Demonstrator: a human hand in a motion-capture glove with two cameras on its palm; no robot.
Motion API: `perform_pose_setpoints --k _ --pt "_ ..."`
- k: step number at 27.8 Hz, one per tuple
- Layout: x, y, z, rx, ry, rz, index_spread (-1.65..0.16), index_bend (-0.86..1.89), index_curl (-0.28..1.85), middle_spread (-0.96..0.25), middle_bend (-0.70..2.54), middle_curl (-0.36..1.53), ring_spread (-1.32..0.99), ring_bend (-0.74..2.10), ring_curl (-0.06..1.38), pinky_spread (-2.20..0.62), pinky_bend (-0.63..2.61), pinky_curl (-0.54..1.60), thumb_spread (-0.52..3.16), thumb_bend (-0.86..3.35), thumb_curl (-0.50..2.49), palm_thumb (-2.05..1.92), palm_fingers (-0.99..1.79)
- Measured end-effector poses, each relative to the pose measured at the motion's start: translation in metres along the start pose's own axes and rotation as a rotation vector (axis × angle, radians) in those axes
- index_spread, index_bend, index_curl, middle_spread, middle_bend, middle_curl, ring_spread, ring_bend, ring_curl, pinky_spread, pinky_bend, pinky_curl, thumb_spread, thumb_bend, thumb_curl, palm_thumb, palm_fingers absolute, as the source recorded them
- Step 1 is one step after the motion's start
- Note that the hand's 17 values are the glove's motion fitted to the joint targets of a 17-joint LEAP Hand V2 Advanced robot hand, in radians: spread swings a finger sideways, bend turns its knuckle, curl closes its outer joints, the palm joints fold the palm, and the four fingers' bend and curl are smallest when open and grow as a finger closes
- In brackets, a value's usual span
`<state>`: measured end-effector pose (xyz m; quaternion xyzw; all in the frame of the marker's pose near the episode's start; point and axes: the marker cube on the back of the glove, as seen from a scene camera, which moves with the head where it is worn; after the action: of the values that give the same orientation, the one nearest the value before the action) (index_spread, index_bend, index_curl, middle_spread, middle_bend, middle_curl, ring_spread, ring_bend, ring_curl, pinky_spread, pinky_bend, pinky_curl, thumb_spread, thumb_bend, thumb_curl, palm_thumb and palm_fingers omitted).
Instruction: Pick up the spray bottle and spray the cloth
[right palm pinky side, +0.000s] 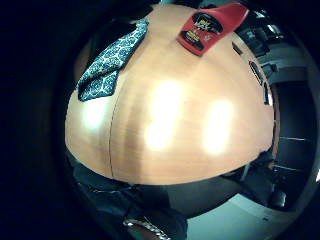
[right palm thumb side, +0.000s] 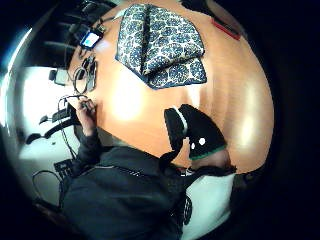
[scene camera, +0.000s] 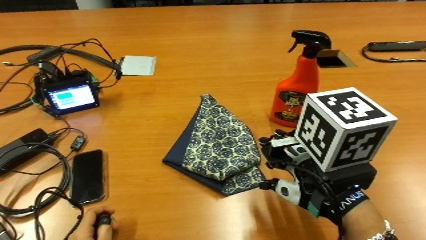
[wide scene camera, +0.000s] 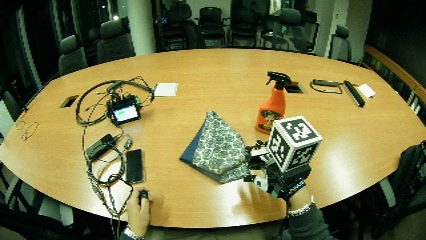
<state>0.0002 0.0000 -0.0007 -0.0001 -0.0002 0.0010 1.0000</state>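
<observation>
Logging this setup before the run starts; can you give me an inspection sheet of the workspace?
Surface: wooden conference table, glossy, with lamp reflections.
Job's things: orange spray bottle upright with a black trigger head; patterned cloth folded beside it, apart from it.
Clutter: phone, small lit screen device, white card.
Hand: gloved right hand above the table near the cloth's corner, holding nothing; bare hand at the table edge on a small black object.
Cables: black leads coiled around the phone and screen device.
Surroundings: office chairs around the table.
</observation>
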Motion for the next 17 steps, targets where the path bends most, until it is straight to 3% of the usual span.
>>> perform_pose_setpoints --k 8,17 --pt "-0.0004 -0.0016 -0.0011 0.001 0.004 -0.002 -0.38 0.21 0.16 -0.07 0.21 0.13 -0.08 0.27 0.12 0.17 0.33 0.16 0.79 0.3 0.14 0.52 0.37" --pt "-0.0062 -0.0055 0.0021 0.0 -0.004 -0.017 -0.44 0.18 0.22 -0.09 0.19 0.18 -0.09 0.26 0.16 0.2 0.31 0.21 1.02 0.26 0.18 0.55 0.36"
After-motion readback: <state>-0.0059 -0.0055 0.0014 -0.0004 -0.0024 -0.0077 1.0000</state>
